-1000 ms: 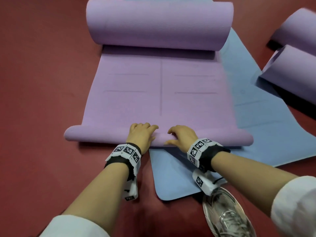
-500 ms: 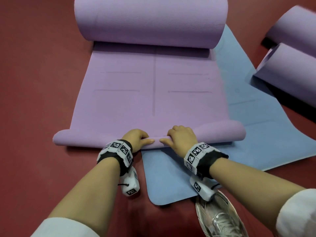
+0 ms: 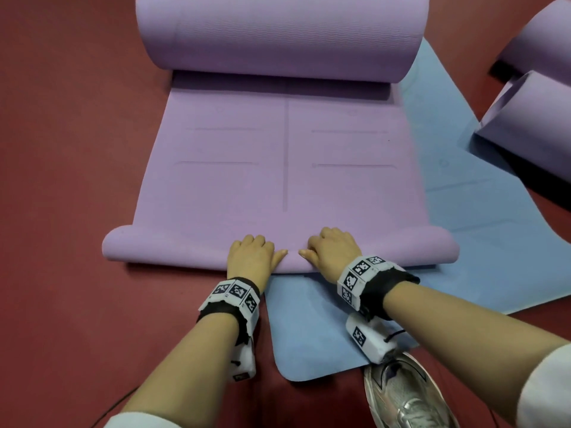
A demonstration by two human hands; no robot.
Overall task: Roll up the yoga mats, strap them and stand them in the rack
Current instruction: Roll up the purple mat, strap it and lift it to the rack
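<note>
A purple yoga mat [image 3: 278, 180] lies on the red floor, its far end curled into a big loose roll [image 3: 278, 32] and its near edge turned over into a thin roll [image 3: 173, 248]. My left hand [image 3: 250, 257] and my right hand [image 3: 332, 251] sit side by side at the middle of that thin roll, fingers curled over its top and thumbs pointing at each other along its near side. Both hands grip the near roll. No rack or strap is in view.
A blue mat [image 3: 463, 242] lies flat under the purple one, sticking out to the right and toward me. Two rolled purple mats [image 3: 531, 125] lie at the right edge. My grey shoe [image 3: 404, 393] stands on the floor by the blue mat's near corner.
The near edge has been rolled a little further over and away from me. Both hands stay at its middle, and the view has moved closer to the mat.
</note>
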